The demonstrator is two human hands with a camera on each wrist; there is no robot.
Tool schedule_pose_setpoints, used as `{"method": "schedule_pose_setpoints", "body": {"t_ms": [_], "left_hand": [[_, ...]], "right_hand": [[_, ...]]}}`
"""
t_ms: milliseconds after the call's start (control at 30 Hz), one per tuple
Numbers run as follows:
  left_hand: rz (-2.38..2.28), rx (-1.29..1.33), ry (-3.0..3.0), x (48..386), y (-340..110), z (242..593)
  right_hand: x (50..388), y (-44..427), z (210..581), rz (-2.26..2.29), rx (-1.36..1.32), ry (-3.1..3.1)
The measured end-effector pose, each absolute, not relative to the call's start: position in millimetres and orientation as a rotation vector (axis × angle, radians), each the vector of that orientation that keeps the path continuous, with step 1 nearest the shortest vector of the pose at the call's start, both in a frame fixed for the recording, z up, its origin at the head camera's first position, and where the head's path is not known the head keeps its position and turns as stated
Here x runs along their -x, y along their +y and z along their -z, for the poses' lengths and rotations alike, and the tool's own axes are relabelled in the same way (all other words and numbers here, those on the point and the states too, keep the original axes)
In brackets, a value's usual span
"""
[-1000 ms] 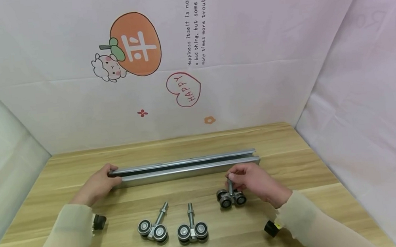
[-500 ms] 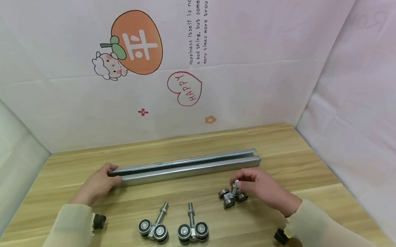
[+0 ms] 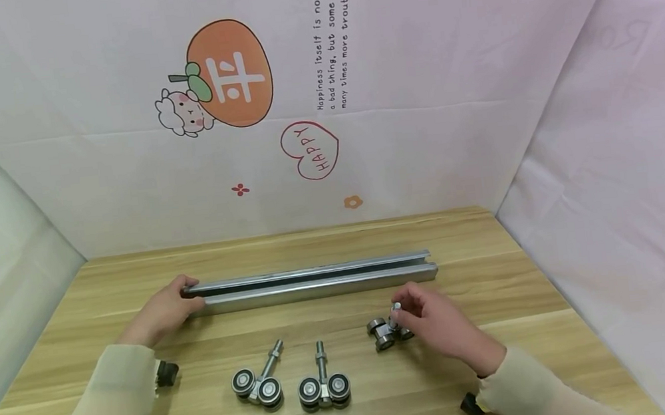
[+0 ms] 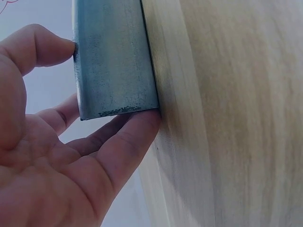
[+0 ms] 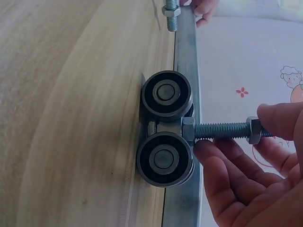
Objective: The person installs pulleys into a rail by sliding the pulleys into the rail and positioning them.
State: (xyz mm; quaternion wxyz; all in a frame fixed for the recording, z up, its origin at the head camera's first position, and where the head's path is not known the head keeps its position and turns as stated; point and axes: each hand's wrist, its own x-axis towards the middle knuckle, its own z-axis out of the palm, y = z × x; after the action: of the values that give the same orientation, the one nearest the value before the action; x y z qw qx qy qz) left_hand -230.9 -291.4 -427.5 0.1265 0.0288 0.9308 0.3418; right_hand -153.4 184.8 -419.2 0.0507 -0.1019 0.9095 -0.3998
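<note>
A silver C-shaped metal track (image 3: 322,288) lies across the table with its slot showing. My left hand (image 3: 165,312) grips its left end; in the left wrist view the thumb presses one edge of the track (image 4: 113,61) and a finger lies at its end. To the right, my right hand (image 3: 439,317) pinches the threaded stem of a roller trolley (image 3: 385,340). The right wrist view has this trolley (image 5: 165,158) with its wheels at the tabletop, thumb and fingers around the stem near the nut (image 5: 254,130). My palm covers part of it in the head view.
Two more roller trolleys lie nearer to me, one with its stem tilted right (image 3: 258,387) and one with its stem pointing away (image 3: 324,387). The wood-grain table (image 3: 249,336) is bounded by a printed white cloth (image 3: 411,146) behind and plain cloth at the sides.
My right hand has shifted a little right and toward me. The trolley it holds has turned, its stem now more upright and its wheels angled. The left hand and the track stay in place.
</note>
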Motion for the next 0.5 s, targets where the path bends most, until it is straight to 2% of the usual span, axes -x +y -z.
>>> {"method": "schedule_pose_setpoints", "body": {"t_ms": [500], "left_hand": [[-0.992, -0.075, 2.716, 230, -291, 428]], "right_hand": [[157, 195, 424, 1.22, 0.367, 2.83]]}}
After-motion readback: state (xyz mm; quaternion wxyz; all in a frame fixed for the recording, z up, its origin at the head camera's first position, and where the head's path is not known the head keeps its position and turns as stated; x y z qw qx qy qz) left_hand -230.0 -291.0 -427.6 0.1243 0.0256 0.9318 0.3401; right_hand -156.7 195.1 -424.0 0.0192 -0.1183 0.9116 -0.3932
